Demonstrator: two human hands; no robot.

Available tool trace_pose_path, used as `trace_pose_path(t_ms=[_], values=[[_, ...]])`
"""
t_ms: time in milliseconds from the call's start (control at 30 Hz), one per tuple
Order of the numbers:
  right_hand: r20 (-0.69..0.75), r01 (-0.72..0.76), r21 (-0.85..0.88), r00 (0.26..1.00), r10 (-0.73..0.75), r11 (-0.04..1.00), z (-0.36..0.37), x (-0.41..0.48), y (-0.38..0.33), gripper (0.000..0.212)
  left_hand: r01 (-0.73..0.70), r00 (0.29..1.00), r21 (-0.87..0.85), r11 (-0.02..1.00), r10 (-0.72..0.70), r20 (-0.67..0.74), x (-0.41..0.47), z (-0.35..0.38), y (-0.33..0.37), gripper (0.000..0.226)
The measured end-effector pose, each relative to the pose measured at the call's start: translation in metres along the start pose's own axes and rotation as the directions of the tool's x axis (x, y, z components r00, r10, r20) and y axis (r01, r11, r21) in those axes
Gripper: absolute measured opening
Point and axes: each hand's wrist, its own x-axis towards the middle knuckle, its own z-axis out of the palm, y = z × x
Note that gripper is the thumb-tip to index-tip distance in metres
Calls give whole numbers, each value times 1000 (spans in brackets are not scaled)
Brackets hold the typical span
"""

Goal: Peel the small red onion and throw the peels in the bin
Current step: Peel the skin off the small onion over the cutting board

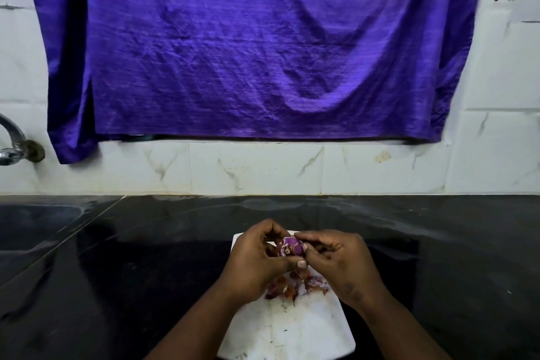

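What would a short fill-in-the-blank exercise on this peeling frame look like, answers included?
1. The left hand and the right hand together hold the small red ____.
2. The loose peels lie on a ____ cutting board.
3. The tap sticks out at the ____ edge of the view.

Missing words: onion; white; left.

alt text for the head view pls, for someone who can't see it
The left hand and right hand hold a small, partly peeled red onion above a white board where loose peels lie. The board sits on a black counter; behind, a purple cloth hangs on a white tiled wall, with a tap at far left.
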Motion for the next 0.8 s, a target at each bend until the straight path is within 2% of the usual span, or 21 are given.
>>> trace_pose_path(t_ms=[133, 200, 367, 467, 567, 700, 800], values=[[-59, -8, -12, 998, 8, 1000, 1, 2, 4, 37, -9, 1000, -48, 999, 10, 9, 1, 1, -1, 41], [-83, -66, 72, 994, 72, 995, 1, 5, 6, 42, 0, 1000, -89, 996, 2, 18, 0, 2, 0, 42], [-69, -170, 249, 979, 192, 953, 2, 10, 7, 35, 2, 1000, -145, 989, -2, 2, 0, 3, 0, 41], [-9, -205, 319, 976, 219, 925, 2, 8, 6, 25, -9, 999, -144, 990, 4, -34, 2, 2, 0, 42], [36, -197, 324, 980, 196, 925, 0, 7, 5, 15, -9, 1000, -144, 990, 6, -20, 3, 2, -1, 42], [75, -201, 312, 980, 186, 929, -3, 7, 4, 19, -14, 1000, -118, 993, 12, -17, 2, 2, -1, 43], [50, -185, 265, 983, 178, 946, -2, 7, 4, 21, -13, 1000, -99, 995, 12, -8, 2, 2, -2, 43]])
